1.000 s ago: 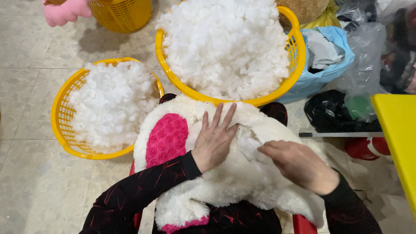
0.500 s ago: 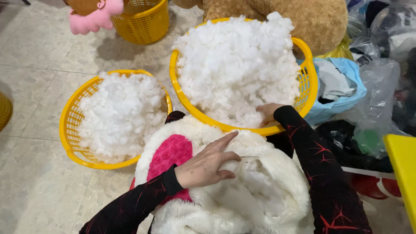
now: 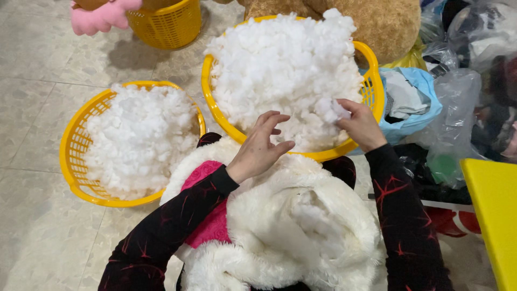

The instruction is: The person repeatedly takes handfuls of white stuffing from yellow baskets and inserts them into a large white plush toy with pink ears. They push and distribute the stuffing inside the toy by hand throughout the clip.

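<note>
Right hand [image 3: 362, 125] clenched on a tuft of white stuffing [image 3: 331, 109], pinched between thumb and fingers at the near right rim of the large yellow basket [image 3: 371, 64], touching the heap inside it. Left hand [image 3: 260, 148] released, holding nothing, fingers loosely curled, hovering over the near rim of the basket and above the white plush toy [image 3: 301, 226] lying just in front of the basket.

Looks like the picking-up step of filling the toy: tuft gripped, not yet clear of the heap. Next move calls for carrying the tuft back from the basket to the toy, with the free hand parting the fur; opening not clearly visible.

Left of the basket, a second yellow basket [image 3: 72, 161] of stuffing; behind it, a brown plush bear [image 3: 377, 21]; right of it, a blue bag [image 3: 417, 97].
</note>
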